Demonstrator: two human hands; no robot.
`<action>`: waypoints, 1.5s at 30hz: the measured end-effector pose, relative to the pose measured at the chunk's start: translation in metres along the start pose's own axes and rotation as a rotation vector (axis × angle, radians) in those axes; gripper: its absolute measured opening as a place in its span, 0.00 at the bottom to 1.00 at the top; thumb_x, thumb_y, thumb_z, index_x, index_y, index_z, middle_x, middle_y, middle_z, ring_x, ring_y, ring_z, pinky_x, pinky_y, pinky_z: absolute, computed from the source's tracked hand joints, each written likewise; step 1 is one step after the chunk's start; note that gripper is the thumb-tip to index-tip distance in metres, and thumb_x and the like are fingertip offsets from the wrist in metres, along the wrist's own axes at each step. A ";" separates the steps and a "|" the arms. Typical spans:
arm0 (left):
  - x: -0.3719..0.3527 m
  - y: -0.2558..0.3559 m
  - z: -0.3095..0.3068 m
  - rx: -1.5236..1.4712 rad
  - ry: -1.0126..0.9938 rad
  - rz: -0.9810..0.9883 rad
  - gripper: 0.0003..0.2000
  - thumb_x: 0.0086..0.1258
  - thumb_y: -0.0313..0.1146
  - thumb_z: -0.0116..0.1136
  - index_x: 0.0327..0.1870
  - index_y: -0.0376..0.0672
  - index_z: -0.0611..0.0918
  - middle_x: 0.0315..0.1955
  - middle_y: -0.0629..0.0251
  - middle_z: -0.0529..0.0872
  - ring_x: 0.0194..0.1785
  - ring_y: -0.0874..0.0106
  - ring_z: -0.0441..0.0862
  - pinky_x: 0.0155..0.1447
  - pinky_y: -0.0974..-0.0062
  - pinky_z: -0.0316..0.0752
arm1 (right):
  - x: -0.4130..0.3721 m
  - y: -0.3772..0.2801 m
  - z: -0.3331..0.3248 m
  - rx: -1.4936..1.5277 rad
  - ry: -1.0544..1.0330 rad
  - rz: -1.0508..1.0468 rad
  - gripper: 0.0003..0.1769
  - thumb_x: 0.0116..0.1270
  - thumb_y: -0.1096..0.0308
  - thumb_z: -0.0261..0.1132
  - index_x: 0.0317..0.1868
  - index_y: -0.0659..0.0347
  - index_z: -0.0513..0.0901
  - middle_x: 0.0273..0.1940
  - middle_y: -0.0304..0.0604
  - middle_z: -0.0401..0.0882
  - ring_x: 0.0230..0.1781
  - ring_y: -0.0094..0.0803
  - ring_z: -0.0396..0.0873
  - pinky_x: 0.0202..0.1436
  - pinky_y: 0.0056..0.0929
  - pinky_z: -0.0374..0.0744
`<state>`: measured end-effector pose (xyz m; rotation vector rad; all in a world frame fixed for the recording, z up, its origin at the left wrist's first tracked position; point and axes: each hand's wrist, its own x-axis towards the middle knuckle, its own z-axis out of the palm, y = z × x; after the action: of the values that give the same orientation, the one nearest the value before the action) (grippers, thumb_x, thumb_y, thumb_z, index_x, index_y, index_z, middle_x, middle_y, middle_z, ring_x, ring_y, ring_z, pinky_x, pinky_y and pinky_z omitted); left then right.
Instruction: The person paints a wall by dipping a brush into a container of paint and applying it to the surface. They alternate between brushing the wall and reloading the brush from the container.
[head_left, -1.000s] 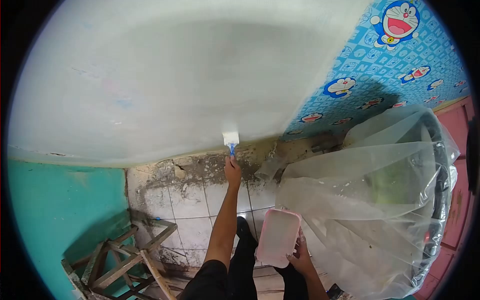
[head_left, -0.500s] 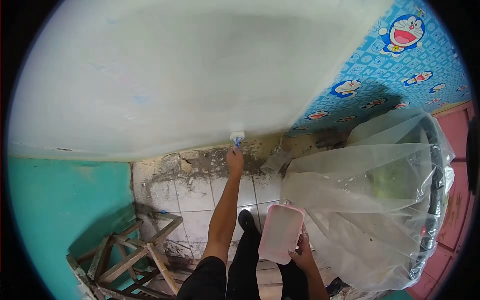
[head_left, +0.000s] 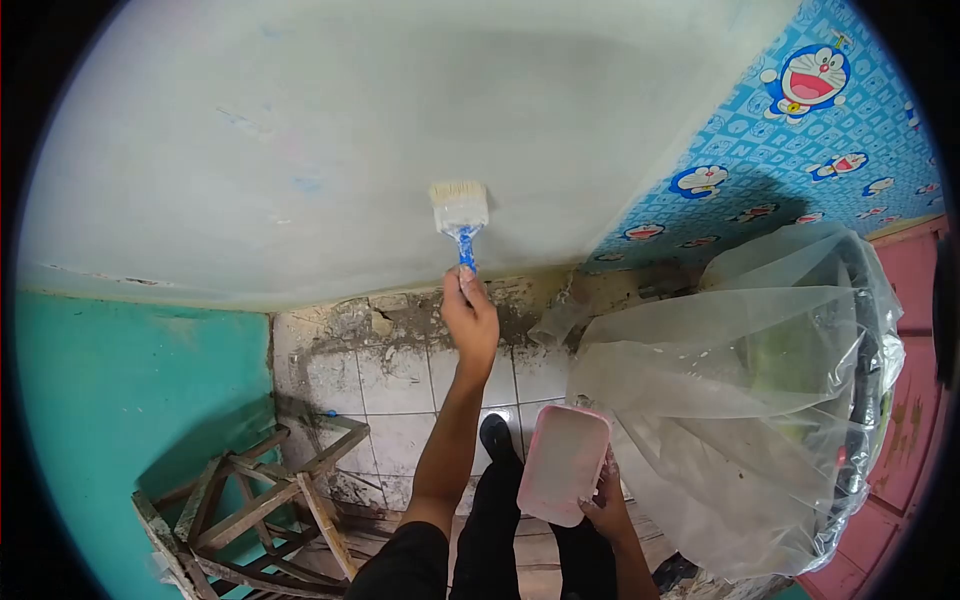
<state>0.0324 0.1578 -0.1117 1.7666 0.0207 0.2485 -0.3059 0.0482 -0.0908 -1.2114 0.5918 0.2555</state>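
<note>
My left hand (head_left: 470,318) is closed round the blue handle of a wide paint brush (head_left: 460,210). The brush points upward, its pale bristles at the whitish wall (head_left: 350,130); whether they touch it I cannot tell. Low at the centre right, my right hand (head_left: 607,512) grips the lower right edge of a pink rectangular tub (head_left: 566,465). Pale grey liquid fills part of the tub, which is held above the floor by my legs.
A wooden frame (head_left: 250,520) stands at lower left by the green wall (head_left: 140,390). Clear plastic sheeting (head_left: 700,400) drapes a large round object at right. Patterned blue wallpaper (head_left: 740,150) is at upper right. Tiled floor (head_left: 395,385) shows debris along the wall.
My left hand and the brush have moved up from the wall's lower edge, and more of the brush now shows. My right hand and the tub are nearly unmoved.
</note>
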 end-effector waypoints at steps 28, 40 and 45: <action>-0.001 0.058 -0.015 -0.135 0.079 -0.077 0.15 0.80 0.38 0.42 0.32 0.39 0.75 0.18 0.78 0.67 0.21 0.87 0.60 0.25 0.84 0.54 | -0.023 -0.054 0.024 0.043 0.162 0.017 0.57 0.52 0.75 0.66 0.77 0.53 0.39 0.71 0.52 0.56 0.70 0.44 0.62 0.68 0.44 0.67; 0.008 -0.018 0.014 0.029 0.053 -0.006 0.12 0.79 0.36 0.41 0.36 0.38 0.72 0.21 0.68 0.69 0.23 0.76 0.65 0.28 0.75 0.62 | -0.035 -0.055 0.012 -0.006 0.156 -0.010 0.56 0.54 0.74 0.65 0.77 0.54 0.38 0.68 0.54 0.60 0.65 0.43 0.68 0.57 0.40 0.77; -0.029 -0.206 0.039 0.353 0.012 -0.020 0.13 0.78 0.37 0.41 0.36 0.36 0.72 0.22 0.54 0.74 0.26 0.51 0.70 0.34 0.58 0.67 | -0.032 -0.028 0.002 0.012 0.179 -0.038 0.57 0.54 0.75 0.65 0.77 0.54 0.37 0.69 0.53 0.59 0.65 0.42 0.68 0.57 0.39 0.77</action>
<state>0.0358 0.1591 -0.3231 2.1149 0.0955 0.2523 -0.3175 0.0445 -0.0503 -1.2407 0.7232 0.1119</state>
